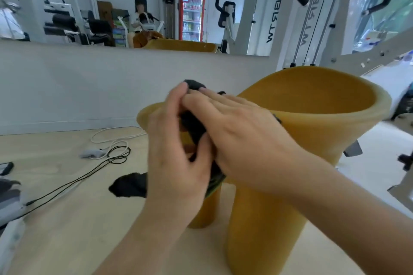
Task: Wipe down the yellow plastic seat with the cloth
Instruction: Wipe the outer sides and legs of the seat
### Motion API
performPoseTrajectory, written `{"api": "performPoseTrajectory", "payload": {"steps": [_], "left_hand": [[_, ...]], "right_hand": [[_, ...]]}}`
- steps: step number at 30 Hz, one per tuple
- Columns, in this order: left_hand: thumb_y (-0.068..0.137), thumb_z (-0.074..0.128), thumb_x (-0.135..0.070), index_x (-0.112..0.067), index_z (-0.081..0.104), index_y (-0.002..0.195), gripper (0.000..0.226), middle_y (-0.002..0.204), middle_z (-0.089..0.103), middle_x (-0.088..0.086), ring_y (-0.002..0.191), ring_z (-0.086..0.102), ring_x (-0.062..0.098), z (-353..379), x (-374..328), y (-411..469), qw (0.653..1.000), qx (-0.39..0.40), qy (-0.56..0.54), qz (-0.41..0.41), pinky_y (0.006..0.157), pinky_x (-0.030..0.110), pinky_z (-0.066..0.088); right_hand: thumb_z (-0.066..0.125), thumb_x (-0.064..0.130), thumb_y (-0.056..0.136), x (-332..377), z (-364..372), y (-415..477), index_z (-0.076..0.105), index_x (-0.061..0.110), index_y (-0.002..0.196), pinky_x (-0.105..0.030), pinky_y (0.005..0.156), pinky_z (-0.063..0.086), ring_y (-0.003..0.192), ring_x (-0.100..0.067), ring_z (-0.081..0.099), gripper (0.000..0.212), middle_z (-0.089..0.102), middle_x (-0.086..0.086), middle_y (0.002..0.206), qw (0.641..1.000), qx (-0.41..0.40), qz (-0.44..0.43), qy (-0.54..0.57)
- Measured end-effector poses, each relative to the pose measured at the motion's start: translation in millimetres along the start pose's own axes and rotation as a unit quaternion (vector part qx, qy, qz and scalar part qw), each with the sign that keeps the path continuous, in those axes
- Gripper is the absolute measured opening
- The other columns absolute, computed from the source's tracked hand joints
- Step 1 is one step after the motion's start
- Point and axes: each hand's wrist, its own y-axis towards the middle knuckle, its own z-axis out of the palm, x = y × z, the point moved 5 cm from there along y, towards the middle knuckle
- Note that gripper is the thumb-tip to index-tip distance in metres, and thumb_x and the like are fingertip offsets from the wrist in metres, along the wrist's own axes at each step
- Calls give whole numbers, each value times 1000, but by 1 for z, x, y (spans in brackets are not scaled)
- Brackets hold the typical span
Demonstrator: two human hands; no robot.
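Note:
The yellow plastic seat (312, 107) stands on thick round legs at centre right, its curved back rising to the right. A dark cloth (193, 127) is bunched between both hands over the seat's near left part. My left hand (178, 152) grips the cloth from the left, fingers curled around it. My right hand (241, 131) lies across it from the right, fingertips pinching its top edge. Most of the cloth is hidden by the hands; a corner hangs below them.
On the pale wooden floor, white and black cables (111, 149) trail at the left, and a black rag-like piece (129, 185) lies near the seat's legs. A wall mirror (134, 6) shows gym machines. A white cable machine frame (312, 18) stands behind the seat.

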Motion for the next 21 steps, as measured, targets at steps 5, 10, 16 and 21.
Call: {"api": "performPoseTrajectory", "payload": {"steps": [5, 10, 16, 21], "left_hand": [[73, 58, 9, -31, 44, 133, 74, 109, 49, -12, 95, 58, 16, -7, 21, 15, 993, 14, 94, 68, 73, 40, 56], [73, 47, 9, -26, 67, 113, 56, 99, 49, 0, 79, 49, 7, -28, 48, 27, 985, -60, 147, 66, 65, 39, 49], [87, 58, -7, -4, 67, 117, 31, 95, 60, 15, 73, 58, 19, 43, -29, -1, 956, 72, 170, 228, 63, 20, 46], [102, 42, -10, -7, 66, 120, 30, 88, 63, 8, 62, 54, 15, 111, -64, -26, 902, 155, 238, 325, 48, 23, 48]], "right_hand": [[57, 42, 86, -27, -22, -22, 31, 47, 135, -14, 78, 44, 97, 6, 50, 56, 52, 28, 104, 991, 65, 65, 100], [58, 35, 91, -42, -14, -47, 58, 25, 126, -33, 102, 39, 122, -15, 52, 37, 60, 7, 127, 981, -154, 116, -21], [61, 27, 85, -15, 20, -116, 50, 22, 130, -23, 88, 44, 106, -15, 54, 47, 51, -3, 121, 895, -343, 225, 174], [61, 5, 89, -48, 40, -163, 50, 27, 129, -27, 79, 48, 98, -14, 56, 47, 51, 1, 116, 815, -421, 369, 149]]}}
